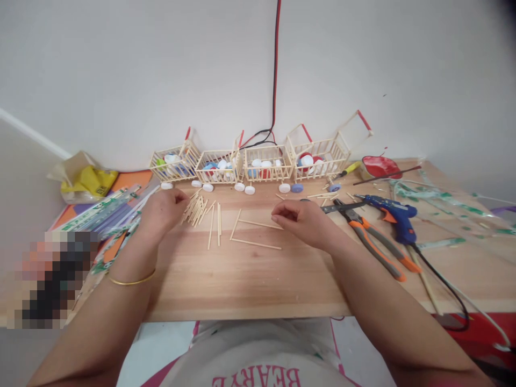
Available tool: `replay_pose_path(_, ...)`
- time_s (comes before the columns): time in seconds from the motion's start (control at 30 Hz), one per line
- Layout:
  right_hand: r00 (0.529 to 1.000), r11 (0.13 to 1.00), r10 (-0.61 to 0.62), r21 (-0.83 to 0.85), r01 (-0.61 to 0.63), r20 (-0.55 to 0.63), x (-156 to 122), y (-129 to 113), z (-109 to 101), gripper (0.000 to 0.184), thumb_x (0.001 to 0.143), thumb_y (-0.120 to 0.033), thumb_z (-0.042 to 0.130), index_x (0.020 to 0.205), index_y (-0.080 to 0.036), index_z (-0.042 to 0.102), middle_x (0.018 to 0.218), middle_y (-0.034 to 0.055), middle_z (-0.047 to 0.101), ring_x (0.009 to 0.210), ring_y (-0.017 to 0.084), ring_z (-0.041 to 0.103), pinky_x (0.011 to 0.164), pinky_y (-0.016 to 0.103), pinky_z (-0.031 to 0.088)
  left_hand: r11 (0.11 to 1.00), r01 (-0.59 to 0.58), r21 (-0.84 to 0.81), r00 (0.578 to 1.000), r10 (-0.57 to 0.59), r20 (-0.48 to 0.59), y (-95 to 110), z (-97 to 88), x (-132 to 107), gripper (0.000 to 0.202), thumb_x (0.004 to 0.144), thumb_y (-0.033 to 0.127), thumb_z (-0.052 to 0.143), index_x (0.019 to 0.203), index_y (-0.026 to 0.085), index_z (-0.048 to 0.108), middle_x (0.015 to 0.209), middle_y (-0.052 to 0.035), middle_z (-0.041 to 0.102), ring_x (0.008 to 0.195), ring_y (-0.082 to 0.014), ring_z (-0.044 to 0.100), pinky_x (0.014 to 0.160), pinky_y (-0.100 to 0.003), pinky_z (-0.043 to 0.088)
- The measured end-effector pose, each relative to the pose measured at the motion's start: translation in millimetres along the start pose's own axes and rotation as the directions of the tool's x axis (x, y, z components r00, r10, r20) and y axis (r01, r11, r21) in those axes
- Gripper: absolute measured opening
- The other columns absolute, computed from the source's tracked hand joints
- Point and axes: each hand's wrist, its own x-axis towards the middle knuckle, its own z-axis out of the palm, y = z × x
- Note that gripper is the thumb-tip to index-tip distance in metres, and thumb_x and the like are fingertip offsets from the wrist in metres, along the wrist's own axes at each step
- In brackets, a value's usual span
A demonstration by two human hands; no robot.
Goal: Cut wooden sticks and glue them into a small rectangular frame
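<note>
My left hand (pixel 163 211) is closed beside a pile of short wooden sticks (pixel 197 210); what its fingertips hold, if anything, is hidden. My right hand (pixel 304 221) is pinched at the right end of a thin wooden stick (pixel 260 223) that lies on the table. That stick meets an upright-lying stick (pixel 236 224) near its upper part. Another stick (pixel 258 244) runs right from that one's lower end, making an open-sided frame. Between the pile and this frame, several loose sticks (pixel 219 224) lie roughly parallel.
Along the wall stand several miniature stick-built shopping carts (pixel 268 156) with button-like wheels. Orange-handled pliers (pixel 374 244) and a blue glue gun (pixel 397 215) lie at right, its cord trailing off the edge. Plastic packaging (pixel 116 209) and a yellow bag (pixel 91 180) sit at left.
</note>
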Motion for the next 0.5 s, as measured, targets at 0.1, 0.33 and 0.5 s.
replay_pose_path(0.1,1.000,1.000,0.001,-0.027,-0.001,0.001,1,0,0,0.014,0.080,-0.027,0.054,0.077,-0.017,0.063,0.068,-0.0008,0.062,0.059,0.010,0.051,0.057,0.021,0.037,1.000,-0.029,0.004,0.995,0.029,0.096,4,3.8,-4,0.024,0.074,0.033,0.047,0.078,0.021,0.067,0.076,-0.0059,0.070,0.070,-0.0201,0.060,0.057,-0.026,0.036)
replay_pose_path(0.33,1.000,0.999,0.030,-0.020,-0.030,0.003,1,5,1,0.016,0.080,-0.030,0.053,0.078,-0.018,0.063,0.068,-0.0006,0.061,0.061,0.011,0.052,0.057,0.022,0.037,0.963,-0.216,0.160,0.975,0.205,0.081,30,26.4,-5,0.031,0.078,0.033,0.042,0.077,0.019,0.069,0.088,-0.0128,0.070,0.081,-0.0254,0.062,0.062,-0.029,0.039)
replay_pose_path(0.5,0.999,0.999,0.029,-0.017,-0.029,-0.015,1,6,-1,0.018,0.080,-0.031,0.053,0.078,-0.017,0.063,0.068,0.0002,0.062,0.061,0.011,0.053,0.058,0.023,0.039,0.980,-0.171,0.101,0.982,0.162,0.096,34,27.9,3,0.028,0.076,0.034,0.046,0.065,0.019,0.066,0.074,-0.0129,0.068,0.076,-0.0271,0.061,0.058,-0.031,0.037)
